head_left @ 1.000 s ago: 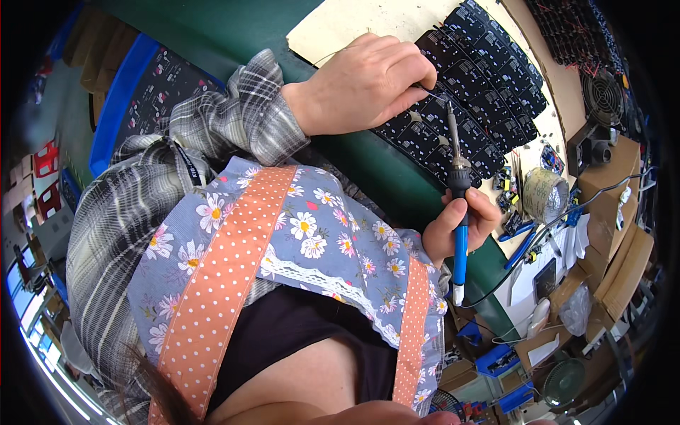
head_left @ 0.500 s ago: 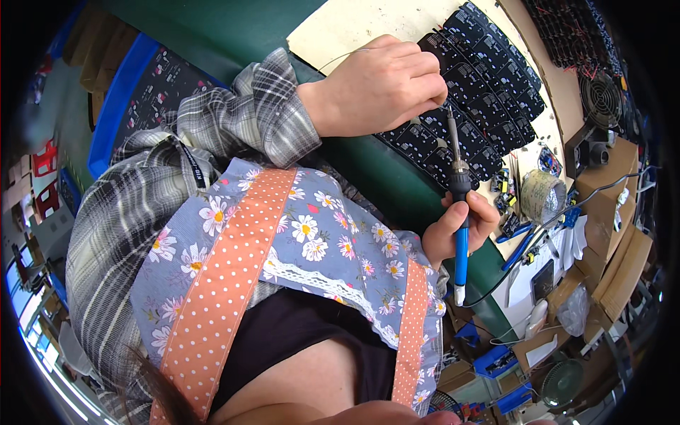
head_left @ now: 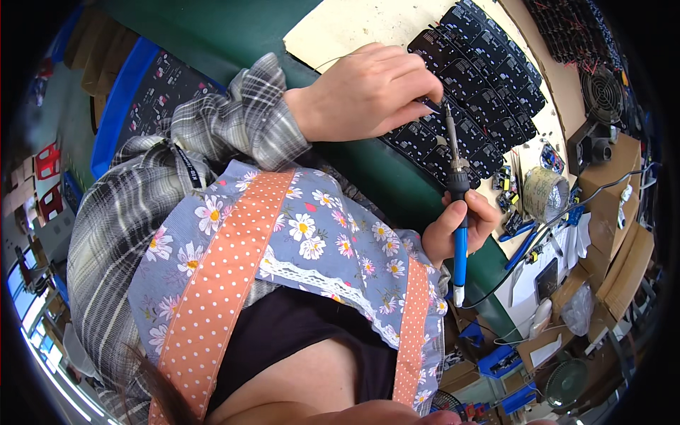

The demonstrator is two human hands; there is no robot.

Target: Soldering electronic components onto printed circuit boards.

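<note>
My right hand (head_left: 440, 232) is closed round a soldering iron (head_left: 460, 258) with a blue handle and a dark collar. Its metal tip points away from me, over a sheet of black circuit boards (head_left: 489, 81). Just left of that tip, my left hand (head_left: 368, 93) has thumb and forefinger pinched together above the near-left boards. A thin solder wire (head_left: 331, 61) trails out behind the left hand; the hand hides the stretch between there and the fingertips. Whether the iron's tip touches a board I cannot tell.
The boards lie on a cream sheet (head_left: 340, 28) on the green table (head_left: 212, 28). To the right are a tape roll (head_left: 545, 195), small electronic parts, blue-handled tools and cardboard boxes (head_left: 609, 191). A blue tray (head_left: 117, 117) stands at left. The iron's cable loops at right.
My left hand has drawn slightly left and toward me, with its fingertips a little farther from the iron's tip. The iron and right hand have hardly moved.
</note>
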